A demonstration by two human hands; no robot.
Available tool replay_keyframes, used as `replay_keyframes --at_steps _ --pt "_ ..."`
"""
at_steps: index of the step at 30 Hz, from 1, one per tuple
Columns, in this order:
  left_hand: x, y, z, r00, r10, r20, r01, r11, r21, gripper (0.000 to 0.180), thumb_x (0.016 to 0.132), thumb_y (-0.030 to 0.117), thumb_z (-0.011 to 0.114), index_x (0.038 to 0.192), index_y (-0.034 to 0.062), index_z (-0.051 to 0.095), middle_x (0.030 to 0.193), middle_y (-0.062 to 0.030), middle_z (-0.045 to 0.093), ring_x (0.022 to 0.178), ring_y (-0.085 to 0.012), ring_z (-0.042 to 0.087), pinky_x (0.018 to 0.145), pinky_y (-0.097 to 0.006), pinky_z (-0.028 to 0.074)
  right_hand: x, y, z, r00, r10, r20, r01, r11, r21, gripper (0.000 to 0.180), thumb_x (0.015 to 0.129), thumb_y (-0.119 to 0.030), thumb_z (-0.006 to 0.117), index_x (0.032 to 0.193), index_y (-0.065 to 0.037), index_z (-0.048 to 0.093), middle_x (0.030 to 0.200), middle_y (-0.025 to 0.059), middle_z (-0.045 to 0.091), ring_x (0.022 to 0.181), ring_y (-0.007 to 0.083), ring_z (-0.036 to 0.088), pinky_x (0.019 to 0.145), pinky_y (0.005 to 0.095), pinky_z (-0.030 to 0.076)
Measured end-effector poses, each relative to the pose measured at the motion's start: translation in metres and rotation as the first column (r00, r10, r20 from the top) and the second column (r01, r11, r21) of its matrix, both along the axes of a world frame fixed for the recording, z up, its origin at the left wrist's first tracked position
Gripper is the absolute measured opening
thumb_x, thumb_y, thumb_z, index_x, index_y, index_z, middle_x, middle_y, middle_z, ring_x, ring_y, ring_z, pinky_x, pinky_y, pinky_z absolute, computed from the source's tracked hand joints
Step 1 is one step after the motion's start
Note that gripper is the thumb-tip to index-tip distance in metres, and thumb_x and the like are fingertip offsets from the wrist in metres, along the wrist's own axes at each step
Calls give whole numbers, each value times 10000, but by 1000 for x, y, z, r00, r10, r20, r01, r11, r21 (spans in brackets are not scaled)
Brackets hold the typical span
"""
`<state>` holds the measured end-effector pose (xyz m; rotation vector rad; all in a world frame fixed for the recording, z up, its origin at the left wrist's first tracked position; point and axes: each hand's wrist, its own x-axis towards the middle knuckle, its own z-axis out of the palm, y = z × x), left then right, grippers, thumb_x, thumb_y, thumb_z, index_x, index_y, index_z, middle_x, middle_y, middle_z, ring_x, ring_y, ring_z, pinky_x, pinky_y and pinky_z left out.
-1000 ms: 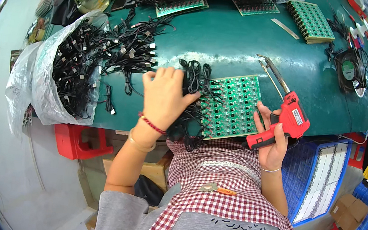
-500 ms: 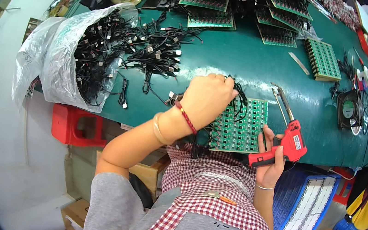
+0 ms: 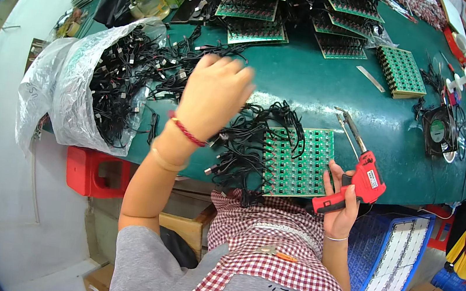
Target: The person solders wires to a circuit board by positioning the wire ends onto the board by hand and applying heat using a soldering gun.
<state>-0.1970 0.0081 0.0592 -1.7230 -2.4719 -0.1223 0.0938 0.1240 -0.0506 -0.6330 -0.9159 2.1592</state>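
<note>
Left hand: the left hand (image 3: pixel 214 97) is raised above the bench (image 3: pixel 311 85), blurred, back toward the camera; its fingers point away from the body toward the loose black cables (image 3: pixel 161 62). Whether it is open or closed on anything cannot be told, since the palm side is hidden.

Right hand: the right hand (image 3: pixel 343 204) is wrapped around the grip of a red soldering gun (image 3: pixel 357 182), at the near edge of the bench.

Soldering gun: its long metal tip runs up and to the left from the right hand, away from the body, ending above the upper right corner of the circuit board (image 3: pixel 297 161).

Circuit board: a green panel lying flat, just left of the right hand and below-right of the left hand; its long side runs away from the body. The right hand is the nearer one, its fingers beside the board's right edge.

Wires at the board: a tangle of black leads (image 3: pixel 244 147) lies over the board's left and top edges, directly under the left wrist.

Cable supply: a clear plastic bag (image 3: pixel 69 94) full of black cables sits to the left of the left hand, spilling onto the bench ahead of the fingertips.

Further off: stacks of green boards (image 3: pixel 253 13) lie beyond the left hand; a small black fan (image 3: pixel 438 131) sits well right of the gun.
</note>
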Motion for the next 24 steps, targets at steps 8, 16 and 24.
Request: replay_keyframes --at_steps 8,16,24 --pt "37 26 -40 887 -434 155 453 884 -113 203 784 175 612 972 110 654 1082 -41 615 1161 -205 530 1103 -487 282 -1 -3 -1 1000 -13 -15 12 1000 -18 309 940 -218 572 1184 -72 453 1243 197 554 1304 342 435 1114 514 315" --pt "83 -44 -51 993 -121 -11 121 992 -22 251 797 333 656 882 98 685 955 -35 620 988 -171 582 1022 -465 336 -3 -2 0 998 3 -59 -5 999 -38 293 947 -190 548 1197 -79 445 1270 201 532 1315 336 421 1109 541 311" --pt "-104 33 -85 954 269 -129 -227 935 271 132 832 226 642 903 114 642 902 -41 656 914 -251 605 774 -435 461 -3 -4 1 998 9 -61 -10 1000 -11 299 942 -153 544 1210 -74 438 1288 209 513 1323 334 409 1113 537 311"
